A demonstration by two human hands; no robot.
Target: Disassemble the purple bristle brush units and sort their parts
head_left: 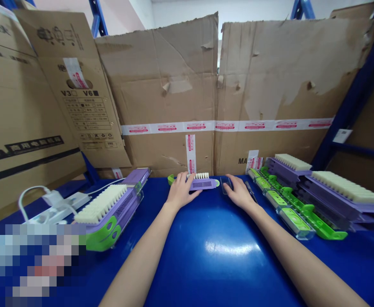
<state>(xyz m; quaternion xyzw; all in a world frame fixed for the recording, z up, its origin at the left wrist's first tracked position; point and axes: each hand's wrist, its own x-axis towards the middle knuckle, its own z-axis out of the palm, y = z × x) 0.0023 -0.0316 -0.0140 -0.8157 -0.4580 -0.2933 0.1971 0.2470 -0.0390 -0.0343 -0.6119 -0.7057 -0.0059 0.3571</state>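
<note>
- Left hand (183,189), centre of the frame: closed around the left part of a purple brush (203,184), fingers over the top, thumb along the near side.
- Purple brush: located at mid-frame near the far edge of the blue table (202,260); pale bristles face up, green parts show at both ends.
- Right hand (239,192), just right of centre: fingers and thumb closed on a clear plastic piece (225,186), near the brush's right end.
- Dark slender object (251,192): just beside the right hand, type not determinable.
- Right of the frame: clear cases with green contents (276,198), a long green strip (302,207) and two purple brush bodies (346,187), bristles up.
- Left of the frame: a purple-and-green brush assembly (108,215), bristles up, near a white power strip (56,210).
- Background: taped cardboard panels (174,98).
</note>
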